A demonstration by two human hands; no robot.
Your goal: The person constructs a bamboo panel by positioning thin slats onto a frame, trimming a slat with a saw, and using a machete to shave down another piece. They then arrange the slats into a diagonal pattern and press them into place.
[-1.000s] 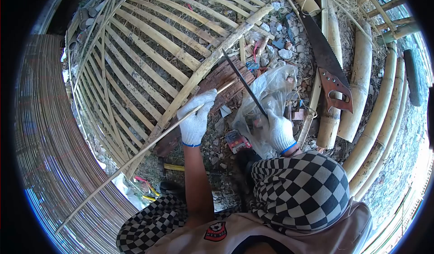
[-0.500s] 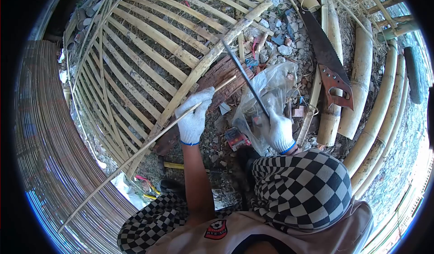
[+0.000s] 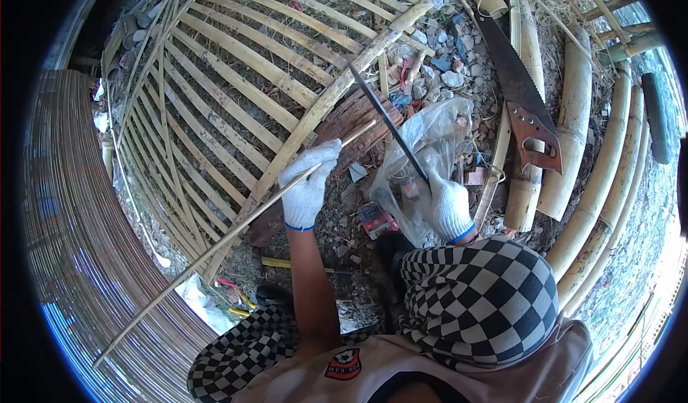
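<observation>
My left hand (image 3: 309, 188), in a white knit glove with a blue cuff, is closed around a long thin bamboo strip (image 3: 186, 272). The strip slants from the lower left up to a short tip beyond the fingers. In my right hand (image 3: 448, 206), gloved likewise, is a long narrow dark blade that looks like a machete (image 3: 388, 120), seen nearly edge-on; its handle is hidden by the fingers. The blade points up and left, and its far end overlaps the edge of a bamboo slat lattice (image 3: 283, 145). A reddish wood block (image 3: 355, 127) lies beneath the strip's tip.
A handsaw (image 3: 512, 80) rests on bamboo poles (image 3: 570, 130) at the right. Beside my right hand lies a clear plastic bag (image 3: 408, 152). A red packet (image 3: 375, 220) and a yellow-handled tool (image 3: 279, 262) are near my feet. Thin rods (image 3: 79, 188) cover the left side.
The blade and my right hand have shifted very slightly, with the blade tilted a little differently. My left hand and the bamboo strip stay almost in place.
</observation>
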